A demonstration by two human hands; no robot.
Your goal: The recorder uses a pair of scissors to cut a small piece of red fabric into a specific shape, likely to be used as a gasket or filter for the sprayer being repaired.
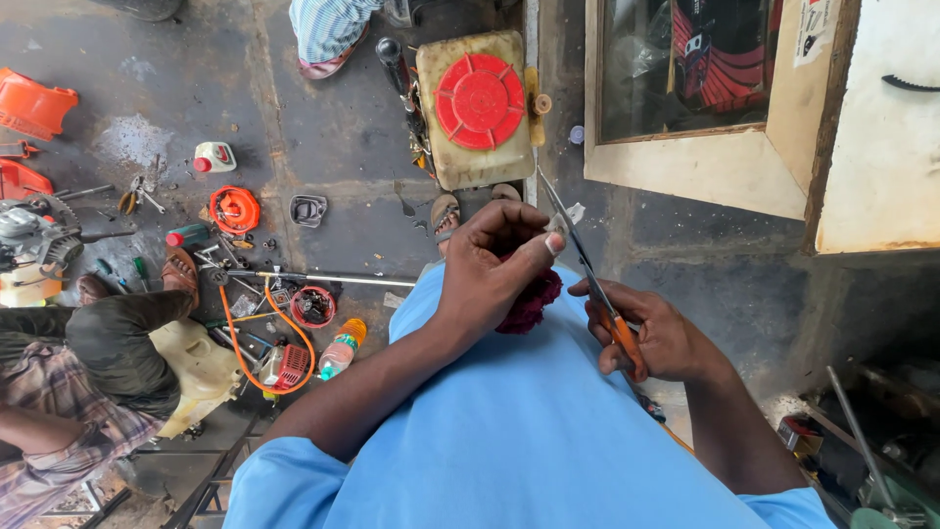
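My left hand (494,264) is raised in front of my blue shirt, pinching a small pale piece (558,227) between thumb and fingers, with a dark red cloth (534,304) bunched under the palm. My right hand (656,338) grips the orange handles of a pair of scissors (587,269). The thin blades point up and left, and they meet the pale piece at my left fingertips.
A cream tank with a round red cap (480,103) stands on the concrete floor ahead. Tools, an orange hose (257,343), a plastic bottle (341,351) and engine parts lie at left, beside a seated person (88,362). Another person's foot (328,44) is at top. A wooden glass cabinet (705,108) stands right.
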